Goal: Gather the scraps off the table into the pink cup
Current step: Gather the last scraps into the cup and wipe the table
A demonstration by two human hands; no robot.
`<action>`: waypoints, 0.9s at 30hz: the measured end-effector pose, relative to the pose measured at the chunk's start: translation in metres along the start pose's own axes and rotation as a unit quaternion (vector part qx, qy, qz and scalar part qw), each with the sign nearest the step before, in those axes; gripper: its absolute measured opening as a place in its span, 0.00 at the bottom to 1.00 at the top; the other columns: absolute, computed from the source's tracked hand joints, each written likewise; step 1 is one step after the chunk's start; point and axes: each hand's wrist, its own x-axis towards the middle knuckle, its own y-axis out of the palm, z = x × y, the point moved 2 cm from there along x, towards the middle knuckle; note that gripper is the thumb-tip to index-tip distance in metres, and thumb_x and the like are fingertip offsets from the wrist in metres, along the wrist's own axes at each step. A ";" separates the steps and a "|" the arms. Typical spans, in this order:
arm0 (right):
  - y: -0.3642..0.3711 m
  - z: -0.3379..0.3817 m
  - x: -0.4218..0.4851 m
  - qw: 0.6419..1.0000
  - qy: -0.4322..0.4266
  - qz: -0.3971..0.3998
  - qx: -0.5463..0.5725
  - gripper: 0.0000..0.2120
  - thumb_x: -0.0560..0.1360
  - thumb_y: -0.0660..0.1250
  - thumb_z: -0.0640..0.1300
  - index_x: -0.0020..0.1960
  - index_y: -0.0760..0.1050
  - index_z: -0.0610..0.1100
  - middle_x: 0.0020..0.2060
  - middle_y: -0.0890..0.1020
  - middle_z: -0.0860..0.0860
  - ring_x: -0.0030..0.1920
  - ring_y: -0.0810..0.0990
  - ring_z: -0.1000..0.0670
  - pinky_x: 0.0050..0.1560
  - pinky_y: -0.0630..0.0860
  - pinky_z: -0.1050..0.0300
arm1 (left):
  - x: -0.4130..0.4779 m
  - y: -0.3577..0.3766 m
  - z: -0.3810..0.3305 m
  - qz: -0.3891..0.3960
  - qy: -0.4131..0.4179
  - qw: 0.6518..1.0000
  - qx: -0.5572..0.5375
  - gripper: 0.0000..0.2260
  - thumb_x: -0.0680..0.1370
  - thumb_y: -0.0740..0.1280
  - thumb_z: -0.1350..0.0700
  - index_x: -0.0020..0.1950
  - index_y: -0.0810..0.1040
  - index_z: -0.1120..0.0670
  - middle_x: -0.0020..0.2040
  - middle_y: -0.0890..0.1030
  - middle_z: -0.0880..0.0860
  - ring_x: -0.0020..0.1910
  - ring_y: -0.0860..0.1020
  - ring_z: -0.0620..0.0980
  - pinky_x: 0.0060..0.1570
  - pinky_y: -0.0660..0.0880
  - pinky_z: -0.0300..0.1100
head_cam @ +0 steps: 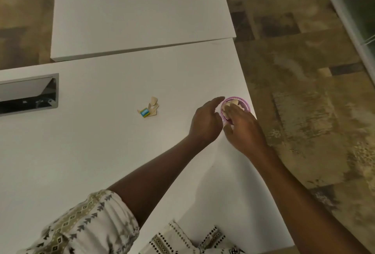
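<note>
The pink cup (244, 103) stands near the right edge of the white table (113, 152), with beige scraps visible inside it. My left hand (206, 122) rests against the cup's left side, fingers curved around it. My right hand (244, 129) is over the cup's mouth, its fingertips on the scraps inside. A small pile of beige paper scraps (153, 106) lies on the table left of the cup, with a small blue and yellow piece (144, 112) among them.
A second white tabletop (140, 14) sits raised at the back. A metal-framed cable hatch (28, 94) is set into the table at the left. The table's right edge runs just beside the cup, with patterned floor (304, 101) beyond it.
</note>
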 end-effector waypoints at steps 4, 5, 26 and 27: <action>0.019 -0.006 0.000 0.993 -0.014 0.053 -0.100 0.30 0.73 0.67 0.45 0.73 0.67 0.39 0.71 0.73 0.43 0.72 0.69 0.42 0.74 0.62 0.39 | -0.015 -0.012 0.043 -0.015 -0.015 0.999 0.048 0.22 0.77 0.62 0.64 0.70 0.74 0.53 0.66 0.78 0.53 0.65 0.76 0.50 0.64 0.73 0.43; 0.019 -0.006 0.001 0.992 -0.014 0.055 -0.110 0.30 0.72 0.66 0.45 0.73 0.68 0.39 0.70 0.74 0.43 0.72 0.70 0.42 0.75 0.61 0.40 | -0.020 -0.017 0.054 -0.017 -0.020 0.998 0.060 0.21 0.77 0.63 0.63 0.70 0.74 0.53 0.65 0.79 0.53 0.63 0.77 0.50 0.62 0.74 0.43; 0.017 0.079 0.039 0.987 -0.118 -0.048 0.093 0.20 0.75 0.70 0.45 0.65 0.76 0.40 0.62 0.80 0.44 0.61 0.79 0.44 0.60 0.77 0.50 | 0.007 -0.113 0.178 -0.079 -0.132 0.941 0.301 0.25 0.78 0.65 0.53 0.75 0.66 0.54 0.74 0.65 0.62 0.68 0.67 0.64 0.57 0.74 0.55; 0.032 0.087 0.046 0.987 -0.122 -0.012 0.100 0.22 0.75 0.70 0.46 0.67 0.74 0.41 0.65 0.78 0.44 0.64 0.77 0.43 0.63 0.76 0.48 | 0.010 -0.112 0.178 -0.072 -0.120 0.938 0.316 0.25 0.78 0.65 0.53 0.75 0.66 0.54 0.74 0.66 0.62 0.66 0.68 0.64 0.56 0.75 0.55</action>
